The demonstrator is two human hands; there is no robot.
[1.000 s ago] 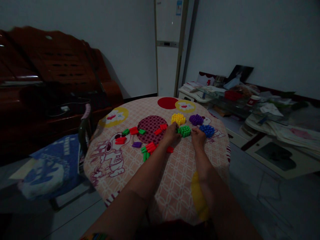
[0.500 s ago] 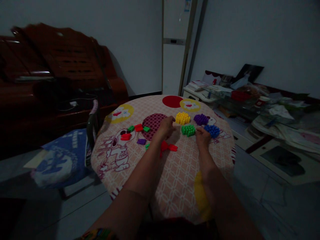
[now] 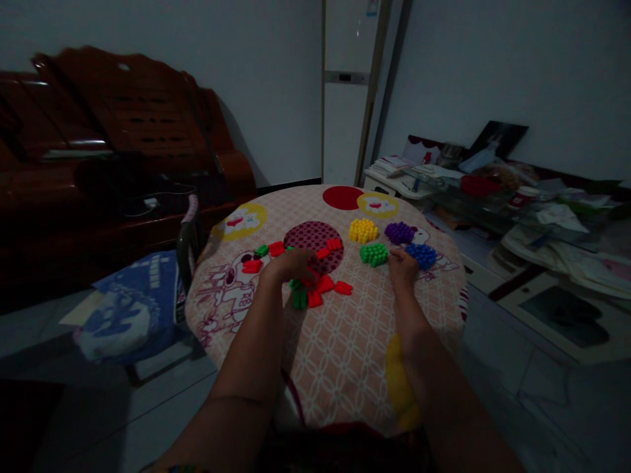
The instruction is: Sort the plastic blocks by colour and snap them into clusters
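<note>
My left hand (image 3: pixel 296 265) hovers low over a loose group of small plastic pieces, its fingers apart and pointing down. Under and beside it lie red pieces (image 3: pixel 324 284) and green pieces (image 3: pixel 298 295); its fingers partly cover some of them. My right hand (image 3: pixel 403 264) rests on the table with thumb and fingers pinched together; whatever they hold, if anything, is too small to make out. It sits between a green cluster of knobbly pieces (image 3: pixel 373 254) and a blue cluster (image 3: pixel 420 256). Behind these stand a yellow cluster (image 3: pixel 363 230) and a purple cluster (image 3: pixel 399 232).
A patterned cloth covers the round table (image 3: pixel 340 355). More red pieces (image 3: pixel 252 266) lie to the left, two others (image 3: pixel 329 247) farther back. A chair with a blue cover (image 3: pixel 133 302) stands at left. The cluttered glass-topped cabinet (image 3: pixel 497 203) is at right.
My left hand has moved left and nearer, from beside the yellow cluster to the red and green pieces. My right hand has stayed beside the green cluster. The view has shifted slightly.
</note>
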